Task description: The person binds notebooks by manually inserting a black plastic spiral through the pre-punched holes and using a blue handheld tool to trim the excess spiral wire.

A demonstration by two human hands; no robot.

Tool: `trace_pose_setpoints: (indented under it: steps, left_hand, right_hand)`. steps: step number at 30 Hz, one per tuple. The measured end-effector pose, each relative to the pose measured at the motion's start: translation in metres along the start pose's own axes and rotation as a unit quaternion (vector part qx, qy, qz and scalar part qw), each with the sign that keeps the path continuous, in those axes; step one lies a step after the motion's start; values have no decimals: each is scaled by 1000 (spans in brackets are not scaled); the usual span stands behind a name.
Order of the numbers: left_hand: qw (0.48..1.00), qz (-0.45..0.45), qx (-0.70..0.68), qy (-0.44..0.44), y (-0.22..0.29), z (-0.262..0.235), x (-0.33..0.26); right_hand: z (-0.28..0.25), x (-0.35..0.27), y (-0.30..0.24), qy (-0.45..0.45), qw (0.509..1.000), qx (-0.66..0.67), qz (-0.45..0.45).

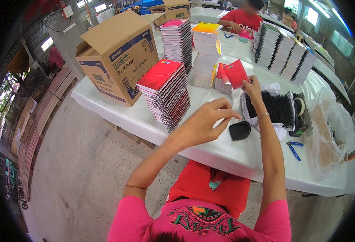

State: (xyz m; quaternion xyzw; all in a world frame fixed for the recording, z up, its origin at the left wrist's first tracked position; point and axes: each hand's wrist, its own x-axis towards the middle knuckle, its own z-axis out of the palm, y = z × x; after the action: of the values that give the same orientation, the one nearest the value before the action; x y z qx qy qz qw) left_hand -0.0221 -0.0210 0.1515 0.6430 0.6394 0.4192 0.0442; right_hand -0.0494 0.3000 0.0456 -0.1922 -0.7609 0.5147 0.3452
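My right hand (252, 88) pinches the lower right edge of a red-covered notebook (237, 73), which is tilted up above a low stack of unbound-looking notebooks (222, 85). Whether it is bound along its edge I cannot make out. My left hand (210, 123) hovers over the table front with its fingers loosely bent and apart, and nothing shows in it. Beneath its fingertips lies a small black pad (239, 131). Black spiral binding coils (273, 108) lie in a heap on white wrapping beside my right forearm. Left of my left hand stands a tall stack of red spiral notebooks (165, 90).
Blue-handled pliers (294, 150) and a clear plastic bag (327, 129) lie at right. An open cardboard box (117, 60) stands left. Behind are yellow-topped notebooks (206, 56), pink-topped notebooks (176, 40) and a row of stacked notebooks (284, 52). Across the table a person (242, 20) works.
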Motion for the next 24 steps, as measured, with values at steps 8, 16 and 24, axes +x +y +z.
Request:
trace_pose_setpoints:
  steps: [8,16,24]
  left_hand:
    - [926,21,301,228,-18,25,5]
    - [971,-109,195,81,-31,49,-31]
    - [965,-131,229,12,-30,96,-56]
  right_hand:
    - [-35,-116,-106,-155,967,-120,-164]
    - [-105,-117,-81,-166,968,-169,-78]
    - [-163,-62,48,-31,819,-572,-14]
